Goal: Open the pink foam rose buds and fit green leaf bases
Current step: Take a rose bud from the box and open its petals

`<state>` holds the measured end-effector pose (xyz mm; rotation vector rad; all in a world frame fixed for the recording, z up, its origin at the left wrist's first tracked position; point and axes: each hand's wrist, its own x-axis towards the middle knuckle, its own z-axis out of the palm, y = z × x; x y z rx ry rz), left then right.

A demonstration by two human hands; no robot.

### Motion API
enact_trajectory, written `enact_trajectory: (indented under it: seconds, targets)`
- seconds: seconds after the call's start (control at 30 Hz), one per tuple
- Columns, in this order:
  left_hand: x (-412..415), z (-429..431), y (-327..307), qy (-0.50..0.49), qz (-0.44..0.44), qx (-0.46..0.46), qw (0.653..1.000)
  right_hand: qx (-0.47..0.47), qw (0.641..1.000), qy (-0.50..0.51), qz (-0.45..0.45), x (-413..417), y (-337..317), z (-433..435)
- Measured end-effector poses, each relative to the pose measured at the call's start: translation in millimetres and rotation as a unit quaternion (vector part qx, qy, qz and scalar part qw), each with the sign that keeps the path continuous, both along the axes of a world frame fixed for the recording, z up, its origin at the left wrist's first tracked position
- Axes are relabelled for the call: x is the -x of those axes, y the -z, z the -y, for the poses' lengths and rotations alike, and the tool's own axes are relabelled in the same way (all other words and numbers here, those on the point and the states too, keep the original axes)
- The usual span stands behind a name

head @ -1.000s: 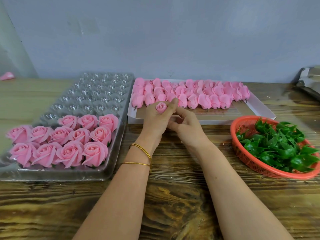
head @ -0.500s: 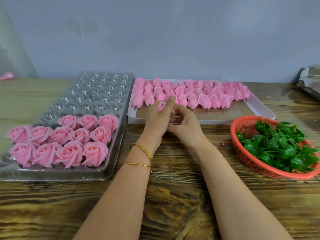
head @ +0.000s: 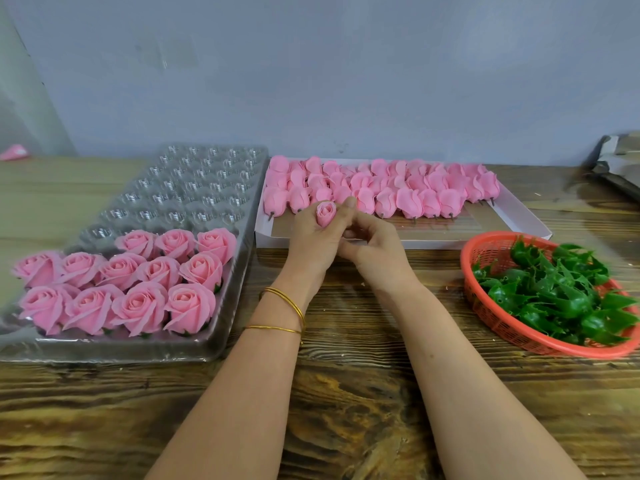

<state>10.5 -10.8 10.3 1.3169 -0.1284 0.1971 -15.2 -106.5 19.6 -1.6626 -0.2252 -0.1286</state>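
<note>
One pink foam bud [head: 326,213] is up between both hands, just in front of the white tray's [head: 526,216] near edge, tip facing the camera: petals still wrapped tight in a spiral, small and closed. Left hand [head: 313,242] is curled around its lower part, thumb and fingers pinching it; right hand [head: 375,245] presses against the left from the tray's right-hand side, fingers bent in at the bud's base, exact contact hidden. White tray holds rows of closed buds [head: 381,192] lying on their sides. Left of the tray, a clear blister tray [head: 194,188] carries opened roses [head: 131,278] in its near cells. Right of it, a red basket [head: 491,306] of green leaf bases [head: 554,292] sits on the worktop [head: 346,393].
</note>
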Motion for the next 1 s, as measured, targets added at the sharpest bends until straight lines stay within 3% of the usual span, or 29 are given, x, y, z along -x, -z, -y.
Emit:
enact_trajectory:
  seconds: [0.1,0.3,0.53,1.0]
  targets:
    - [0.7,0.1,0.8,-0.026,0.016,-0.033,0.999,-0.023,1.000,0.015,-0.014,1.0,-2.8,-2.4]
    - [3.8,-0.7,-0.2,-0.103,0.084,-0.183,0.974,-0.159,0.984,0.058,-0.047,-0.3,-9.7,0.3]
    - [11.6,3.1,-4.9,-0.062,0.111,-0.233,0.964,-0.088,0.993,0.082,-0.011,-0.9,-6.2,-3.1]
    - [9.3,4.1,-1.4,-0.092,0.112,-0.245,0.959,-0.045,0.994,0.098,0.001,0.7,-6.9,-6.5]
